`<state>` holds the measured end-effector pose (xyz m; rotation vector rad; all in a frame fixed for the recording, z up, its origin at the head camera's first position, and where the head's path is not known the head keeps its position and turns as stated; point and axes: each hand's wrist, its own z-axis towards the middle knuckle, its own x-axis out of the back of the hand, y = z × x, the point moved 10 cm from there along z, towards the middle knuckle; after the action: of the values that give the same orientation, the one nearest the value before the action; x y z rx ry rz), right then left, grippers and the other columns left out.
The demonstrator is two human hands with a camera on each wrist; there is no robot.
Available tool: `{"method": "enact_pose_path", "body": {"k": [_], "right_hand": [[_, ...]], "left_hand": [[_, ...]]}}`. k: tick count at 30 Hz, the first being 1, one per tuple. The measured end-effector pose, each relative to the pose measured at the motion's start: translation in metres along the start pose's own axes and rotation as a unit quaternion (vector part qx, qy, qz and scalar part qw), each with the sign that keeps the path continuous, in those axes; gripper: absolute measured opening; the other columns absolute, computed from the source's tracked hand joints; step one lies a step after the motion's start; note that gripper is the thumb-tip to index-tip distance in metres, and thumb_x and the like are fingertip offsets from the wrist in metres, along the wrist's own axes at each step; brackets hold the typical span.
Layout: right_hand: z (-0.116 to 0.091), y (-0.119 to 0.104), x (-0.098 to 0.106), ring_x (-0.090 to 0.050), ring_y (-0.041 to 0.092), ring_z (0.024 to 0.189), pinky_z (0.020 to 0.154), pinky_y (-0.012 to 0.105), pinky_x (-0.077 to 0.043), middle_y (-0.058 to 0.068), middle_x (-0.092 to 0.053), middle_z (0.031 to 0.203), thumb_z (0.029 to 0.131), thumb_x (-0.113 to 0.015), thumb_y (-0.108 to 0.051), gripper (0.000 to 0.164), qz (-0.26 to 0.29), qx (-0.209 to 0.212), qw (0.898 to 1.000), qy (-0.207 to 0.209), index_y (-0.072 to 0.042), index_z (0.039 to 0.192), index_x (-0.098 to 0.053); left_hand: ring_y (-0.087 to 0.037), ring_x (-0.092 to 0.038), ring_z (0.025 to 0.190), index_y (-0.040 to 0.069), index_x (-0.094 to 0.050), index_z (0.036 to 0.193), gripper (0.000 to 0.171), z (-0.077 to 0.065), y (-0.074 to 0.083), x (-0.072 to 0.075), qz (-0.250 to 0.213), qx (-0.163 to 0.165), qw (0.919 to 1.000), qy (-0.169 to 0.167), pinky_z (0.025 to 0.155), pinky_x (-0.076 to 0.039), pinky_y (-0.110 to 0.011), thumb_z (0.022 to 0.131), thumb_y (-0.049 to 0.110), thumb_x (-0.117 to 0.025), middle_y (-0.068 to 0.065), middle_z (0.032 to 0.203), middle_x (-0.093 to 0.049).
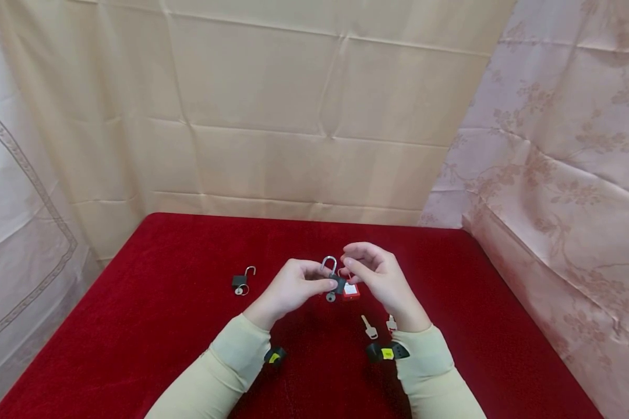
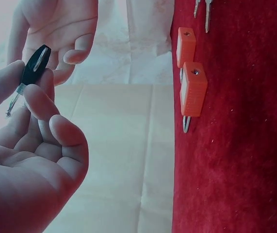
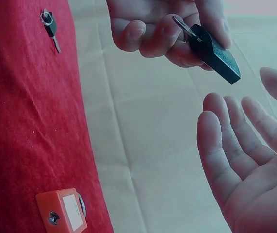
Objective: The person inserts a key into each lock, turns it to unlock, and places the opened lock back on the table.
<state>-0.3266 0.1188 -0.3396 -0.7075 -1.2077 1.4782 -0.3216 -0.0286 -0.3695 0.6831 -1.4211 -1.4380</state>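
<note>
My left hand (image 1: pixel 293 286) pinches a small black padlock (image 1: pixel 338 284) between thumb and fingers, over the middle of the table. The silver shackle points upward, and a key (image 1: pixel 331 297) sticks out of the bottom of the lock. In the right wrist view the padlock body (image 3: pixel 218 58) and the key (image 3: pixel 186 27) show beside the left fingers. My right hand (image 1: pixel 380 276) is just to the right of the padlock, fingers spread and loosely bent, with nothing in it. In the right wrist view a gap separates its fingertips from the lock.
Another black padlock (image 1: pixel 239 281) lies on the red cloth (image 1: pixel 188 326) at left, shackle swung out, key and ring attached. Two red padlocks, one nearer (image 2: pixel 194 92) and one farther (image 2: pixel 186 48), lie beyond the hands. Loose keys (image 1: pixel 370 329) lie near the right wrist.
</note>
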Motion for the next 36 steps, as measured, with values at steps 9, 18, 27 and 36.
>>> {"method": "enact_pose_path", "body": {"k": [9, 18, 27, 36], "right_hand": [[-0.001, -0.009, 0.008, -0.067, 0.045, 0.098, 0.077, 0.041, -0.06, 0.018, -0.065, 0.119, 0.099, -0.066, -0.008, 0.034, 0.028, 0.016, 0.999, 0.034, -0.001, 0.132, -0.059], [-0.001, -0.011, 0.008, -0.071, 0.031, 0.096, 0.076, 0.041, -0.06, 0.02, -0.064, 0.122, 0.098, -0.064, -0.003, 0.035, 0.077, 0.024, 0.995, 0.057, 0.0, 0.133, -0.056], [0.003, 0.002, 0.002, -0.069, 0.035, 0.107, 0.083, 0.043, -0.059, 0.022, -0.06, 0.126, 0.098, -0.064, -0.002, 0.04, 0.1, 0.001, 0.993, 0.063, 0.003, 0.136, -0.051], [0.004, 0.03, -0.012, -0.062, 0.04, 0.12, 0.092, 0.042, -0.055, 0.023, -0.058, 0.134, 0.101, -0.063, -0.006, 0.047, 0.109, -0.067, 0.991, 0.029, 0.0, 0.144, -0.047]], "left_hand": [[-0.027, -0.067, 0.087, 0.006, -0.077, 0.106, 0.016, -0.002, 0.004, 0.018, -0.004, 0.015, 0.9996, 0.024, 0.081, -0.053, -0.039, 0.092, 0.013, -0.075, -0.006, 0.088, -0.074], [-0.027, -0.066, 0.081, 0.005, -0.076, 0.108, 0.017, -0.002, 0.003, 0.025, -0.016, 0.014, 0.9993, 0.032, 0.081, -0.054, -0.044, 0.093, 0.013, -0.075, -0.015, 0.09, -0.073], [-0.027, -0.066, 0.082, 0.002, -0.076, 0.104, 0.016, 0.0, -0.002, 0.036, -0.002, 0.007, 0.9978, 0.067, 0.078, -0.054, -0.039, 0.092, 0.012, -0.075, -0.006, 0.086, -0.073], [-0.023, -0.064, 0.079, 0.002, -0.076, 0.101, 0.013, 0.0, -0.018, 0.045, 0.023, 0.049, 0.9944, 0.09, 0.075, -0.053, -0.036, 0.091, 0.011, -0.075, -0.003, 0.083, -0.071]]}}
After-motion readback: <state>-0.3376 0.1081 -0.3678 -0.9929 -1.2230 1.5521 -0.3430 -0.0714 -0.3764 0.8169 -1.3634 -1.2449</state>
